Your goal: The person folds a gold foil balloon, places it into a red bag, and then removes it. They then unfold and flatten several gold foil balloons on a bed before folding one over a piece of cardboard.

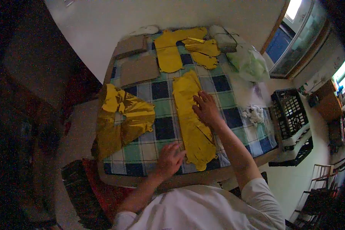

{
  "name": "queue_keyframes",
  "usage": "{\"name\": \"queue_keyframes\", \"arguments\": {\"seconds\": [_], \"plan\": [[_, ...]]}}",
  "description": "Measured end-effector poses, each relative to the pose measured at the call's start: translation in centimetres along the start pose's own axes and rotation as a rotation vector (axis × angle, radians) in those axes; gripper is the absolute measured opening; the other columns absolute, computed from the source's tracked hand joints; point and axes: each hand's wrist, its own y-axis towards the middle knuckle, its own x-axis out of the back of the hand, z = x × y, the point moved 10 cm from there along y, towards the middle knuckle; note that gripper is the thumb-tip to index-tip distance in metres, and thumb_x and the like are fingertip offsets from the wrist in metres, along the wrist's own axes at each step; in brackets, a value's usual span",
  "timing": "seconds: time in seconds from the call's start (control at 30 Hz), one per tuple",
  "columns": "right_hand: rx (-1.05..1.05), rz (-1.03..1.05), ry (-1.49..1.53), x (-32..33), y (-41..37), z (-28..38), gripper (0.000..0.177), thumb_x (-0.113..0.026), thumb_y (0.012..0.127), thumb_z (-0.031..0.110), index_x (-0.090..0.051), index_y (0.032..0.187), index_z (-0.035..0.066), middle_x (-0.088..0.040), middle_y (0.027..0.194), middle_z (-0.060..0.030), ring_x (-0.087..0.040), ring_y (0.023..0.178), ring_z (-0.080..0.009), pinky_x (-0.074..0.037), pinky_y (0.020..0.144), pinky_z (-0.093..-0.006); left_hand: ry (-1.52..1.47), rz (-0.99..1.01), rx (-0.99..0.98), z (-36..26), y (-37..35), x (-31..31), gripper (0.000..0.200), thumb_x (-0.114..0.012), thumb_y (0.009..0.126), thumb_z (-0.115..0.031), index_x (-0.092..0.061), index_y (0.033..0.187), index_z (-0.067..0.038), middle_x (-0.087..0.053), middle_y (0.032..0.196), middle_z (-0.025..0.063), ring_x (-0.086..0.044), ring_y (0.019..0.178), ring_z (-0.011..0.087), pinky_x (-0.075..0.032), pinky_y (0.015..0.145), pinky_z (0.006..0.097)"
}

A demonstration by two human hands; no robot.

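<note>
A long flat gold foil balloon (189,103), uninflated and wrinkled, lies on the checked cloth in front of me. My right hand (207,109) rests on its right side with the fingers spread. Near the balloon's lower left edge is my left hand (170,161), its fingers loosely bent and apart, the tips at or close to the foil. To the left, a crumpled shiny gold foil sheet (138,115) with a hole in it hangs partly over the table edge. More flat gold foil pieces (168,53) lie at the far end.
The checked cloth (163,126) covers the table. Brown cardboard pieces (140,70) lie at the far left. A plastic bag (251,63) and a white crumpled bundle (255,114) are on the right. Black crates (291,113) stand beside the table's right edge.
</note>
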Motion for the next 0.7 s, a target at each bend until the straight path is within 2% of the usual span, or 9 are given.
{"name": "queue_keyframes", "arguments": {"seconds": [0.2,0.3,0.4,0.5,0.6,0.7], "plan": [[-0.013,0.021,-0.023,-0.5,0.1,-0.2,0.045,-0.055,0.088,0.037,-0.056,0.124,0.011,-0.044,0.138,-0.0178,-0.037,0.129,-0.0364,-0.024,0.108,-0.0503,0.051,-0.085,-0.014,-0.3,0.2,0.0,0.020,-0.075,0.071,-0.017,-0.071,0.091,-0.015,-0.055,0.121,0.0069,-0.045,0.121,0.0296,-0.036,0.102,0.0457],[-0.024,0.024,-0.005,-0.7,-0.1,-0.5,0.045,-0.054,0.088,0.037,-0.055,0.126,0.012,-0.045,0.137,-0.0178,-0.037,0.129,-0.0364,-0.024,0.108,-0.0506,0.025,-0.070,0.091,0.6,0.3,-0.8,0.017,-0.076,0.070,-0.018,-0.071,0.086,-0.016,-0.056,0.120,0.0059,-0.045,0.120,0.0296,-0.036,0.102,0.0457],[-0.011,0.016,-0.002,-0.3,0.0,-0.1,0.044,-0.056,0.087,0.033,-0.054,0.125,0.010,-0.046,0.135,-0.0188,-0.038,0.128,-0.0376,-0.026,0.108,-0.0498,-0.017,-0.068,0.111,0.6,0.4,-0.5,0.013,-0.075,0.071,-0.017,-0.071,0.083,-0.014,-0.055,0.120,0.0064,-0.045,0.120,0.0293,-0.035,0.102,0.0456],[0.023,-0.011,-0.010,0.6,0.3,0.5,0.041,-0.059,0.086,0.026,-0.053,0.122,0.006,-0.048,0.131,-0.0206,-0.040,0.125,-0.0396,-0.030,0.106,-0.0491,-0.033,-0.037,0.081,0.3,0.6,0.0,0.016,-0.074,0.073,-0.017,-0.070,0.088,-0.011,-0.055,0.120,0.0074,-0.044,0.122,0.0301,-0.035,0.102,0.0468],[0.051,-0.037,-0.034,0.9,0.2,0.9,0.038,-0.057,0.086,0.026,-0.053,0.119,0.006,-0.049,0.128,-0.0206,-0.043,0.121,-0.0396,-0.032,0.103,-0.0493,-0.198,-0.131,0.164,2.2,1.7,-0.2,0.020,-0.066,0.083,-0.016,-0.066,0.100,-0.007,-0.054,0.123,0.0100,-0.043,0.124,0.0313,-0.031,0.105,0.0498],[0.001,0.049,-0.018,1.3,0.5,1.2,0.038,-0.057,0.086,0.026,-0.054,0.118,0.006,-0.050,0.127,-0.0205,-0.044,0.119,-0.0400,-0.033,0.102,-0.0493,0.068,-0.136,0.161,3.6,7.1,0.3,0.027,-0.057,0.090,-0.016,-0.059,0.115,-0.005,-0.051,0.126,0.0127,-0.041,0.127,0.0316,-0.026,0.109,0.0511]]}}
